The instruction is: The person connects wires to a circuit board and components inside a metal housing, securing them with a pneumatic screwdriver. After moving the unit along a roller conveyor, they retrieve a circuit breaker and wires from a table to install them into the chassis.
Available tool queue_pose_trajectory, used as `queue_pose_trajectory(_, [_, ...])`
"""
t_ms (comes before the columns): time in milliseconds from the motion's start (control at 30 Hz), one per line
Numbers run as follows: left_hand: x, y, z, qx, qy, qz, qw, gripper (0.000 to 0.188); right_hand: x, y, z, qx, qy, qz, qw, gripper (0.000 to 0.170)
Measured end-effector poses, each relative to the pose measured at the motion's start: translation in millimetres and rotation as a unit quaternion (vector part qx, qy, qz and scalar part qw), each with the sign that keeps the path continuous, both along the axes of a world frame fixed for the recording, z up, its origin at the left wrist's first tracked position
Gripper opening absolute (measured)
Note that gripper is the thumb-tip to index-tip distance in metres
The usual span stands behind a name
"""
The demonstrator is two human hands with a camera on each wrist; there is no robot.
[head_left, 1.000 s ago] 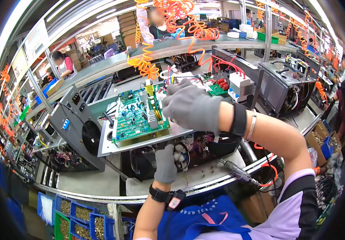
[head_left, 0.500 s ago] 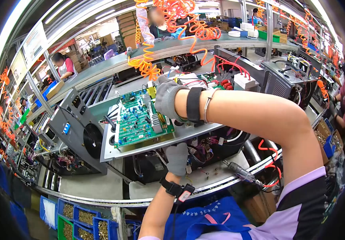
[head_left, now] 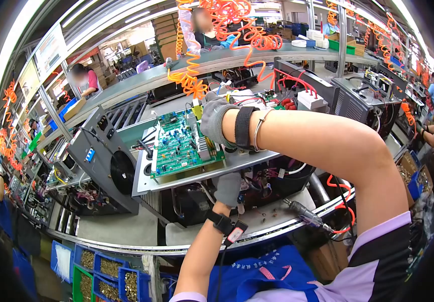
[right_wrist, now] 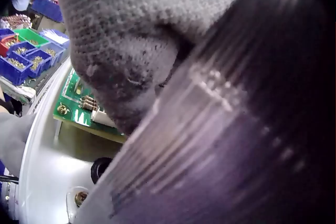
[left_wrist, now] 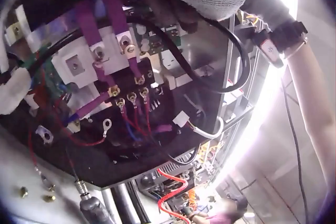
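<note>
Head view first: where was the flat green circuit board [head_left: 179, 151] with all the tiny parts?

It sat on a shiny silver metal plate [head_left: 142, 186]. The plate lay over an open black metal machine [head_left: 184, 209].

What about the right hand [head_left: 217, 121]?

It wore a grey knitted glove and was at the right side of the board, beside a silver metal block with fins [head_left: 203, 149]. I couldn't tell if its fingers were wide or holding something, because a big blurry shape hid them in the right wrist view.

And the left hand [head_left: 228, 187]?

Same kind of glove, but lower down, by the front edge of the plate. Its fingers were tucked out of sight, so I couldn't tell about them either.

Did you see inside the machine?

Yes, the left wrist view showed flat purple cables [left_wrist: 89, 27] and a small white plug [left_wrist: 181, 119].

Anything else close by?

A grey screwdriver with a round body [head_left: 302, 214] lay at the front of the grey desk [head_left: 249, 225].
</note>
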State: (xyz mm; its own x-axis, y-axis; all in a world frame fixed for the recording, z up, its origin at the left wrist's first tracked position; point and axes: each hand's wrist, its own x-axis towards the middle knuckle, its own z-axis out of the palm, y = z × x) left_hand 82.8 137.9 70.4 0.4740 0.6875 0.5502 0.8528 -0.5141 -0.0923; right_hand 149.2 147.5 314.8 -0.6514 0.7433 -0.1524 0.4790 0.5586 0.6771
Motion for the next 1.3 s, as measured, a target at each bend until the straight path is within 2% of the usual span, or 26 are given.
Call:
queue_pose_trajectory(133, [1.9, -0.8, 0.4, -0.041, -0.055, -0.012, 0.998, 0.016, 8.3, -2.0, -13.9, 0.051, 0.041, 0.039, 0.997, 0.017])
queue_pose_trajectory(200, [-5.7, -2.7, 0.6, -0.031, -0.14, -0.057, 0.988, 0.016, 16.7, -4.4, -13.0, 0.025, 0.105, 0.069, 0.992, 0.013])
queue_pose_trajectory(233, [-8.5, -4.4, 2.3, -0.044, -0.137, -0.064, 0.987, 0.017, 19.2, -5.2, -12.1, 0.006, 0.128, 0.088, 0.988, 0.013])
queue_pose_trajectory(267, [-11.2, -7.0, 5.5, -0.057, -0.136, -0.07, 0.987, 0.018, 23.3, -5.9, -10.6, -0.019, 0.083, 0.059, 0.995, 0.013])
queue_pose_trajectory(300, [-14.3, -9.2, 6.6, -0.072, -0.135, -0.074, 0.985, 0.018, 29.2, -6.0, -12.9, -0.027, 0.092, 0.075, 0.993, 0.012])
queue_pose_trajectory(367, [-12.9, 0.7, -11.0, -0.021, -0.113, -0.08, 0.99, 0.02, 27.9, -3.0, -20.7, 0.004, 0.017, 0.07, 0.997, 0.015])
queue_pose_trajectory(400, [-8.3, 4.7, -17.2, 0.006, -0.101, -0.081, 0.992, 0.021, 28.8, 9.3, -36.6, 0.013, 0.022, 0.079, 0.997, 0.018])
queue_pose_trajectory(433, [-7.9, 9.5, -21.9, 0.006, -0.102, -0.079, 0.992, 0.021, 19.1, 0.8, -33.0, 0.024, -0.029, 0.015, 0.999, 0.022])
queue_pose_trajectory(533, [9.7, 30.6, -53.3, -0.029, -0.137, -0.11, 0.984, 0.023, -14.9, -0.8, -19.2, -0.018, -0.085, -0.033, 0.996, 0.034])
queue_pose_trajectory(633, [32.1, 67.0, -85.8, -0.06, -0.162, -0.127, 0.977, 0.026, -21.1, -3.1, 0.5, -0.084, -0.131, -0.104, 0.982, 0.046])
queue_pose_trajectory(700, [57.6, 89.5, -110.8, -0.077, -0.213, -0.125, 0.966, 0.026, -18.4, -1.7, 1.7, -0.104, -0.134, -0.13, 0.977, 0.055])
queue_pose_trajectory(733, [72.1, 95.9, -118.8, -0.066, -0.245, -0.125, 0.959, 0.026, -15.9, 0.9, -2.4, -0.113, -0.086, -0.106, 0.984, 0.052])
queue_pose_trajectory(767, [86.1, 102.7, -132.1, -0.04, -0.286, -0.12, 0.95, 0.027, -8.6, 6.7, -11.3, -0.095, -0.103, -0.082, 0.987, 0.04])
queue_pose_trajectory(800, [118.4, 144.5, -175.9, 0.042, -0.426, -0.127, 0.895, 0.028, -3.7, 12.5, -18.8, -0.071, -0.116, -0.063, 0.989, 0.028])
queue_pose_trajectory(833, [99.9, 112.8, -152.3, -0.024, -0.32, -0.119, 0.94, 0.027, 1.9, 15.8, -25.1, -0.047, -0.127, -0.045, 0.99, 0.018])
queue_pose_trajectory(867, [83.5, 97.6, -138.9, -0.07, -0.265, -0.12, 0.954, 0.027, 8.6, 16.4, -30.1, -0.029, -0.106, -0.01, 0.994, 0.016])
queue_pose_trajectory(933, [74.0, 91.2, -135.7, -0.119, -0.226, -0.125, 0.959, 0.029, 19.2, 15.0, -36.2, 0.008, -0.064, 0.063, 0.996, 0.013])
queue_pose_trajectory(1000, [73.6, 100.2, -154.1, -0.114, -0.185, -0.149, 0.965, 0.037, 27.0, 19.4, -37.9, 0.004, -0.042, 0.078, 0.996, 0.012])
queue_pose_trajectory(1033, [59.7, 85.4, -125.2, -0.154, -0.164, -0.167, 0.96, 0.039, 28.4, 19.6, -37.2, 0.001, -0.032, 0.085, 0.996, 0.012])
queue_pose_trajectory(1067, [33.2, 54.5, -65.9, -0.194, -0.142, -0.185, 0.953, 0.041, 21.4, 17.3, -28.7, -0.032, -0.036, 0.052, 0.997, 0.015])
queue_pose_trajectory(1133, [28.9, 51.7, -59.9, -0.224, -0.141, -0.19, 0.945, 0.041, 15.3, 12.8, -20.9, -0.037, -0.057, 0.003, 0.998, 0.017])
queue_pose_trajectory(1200, [61.2, 88.5, -124.2, -0.203, -0.185, -0.165, 0.947, 0.037, 15.5, 18.7, -26.4, -0.042, -0.059, -0.029, 0.997, 0.022])
queue_pose_trajectory(1300, [70.9, 77.9, -110.4, -0.063, -0.231, -0.15, 0.959, 0.026, 21.1, 26.1, -32.0, -0.031, -0.058, -0.011, 0.998, 0.021])
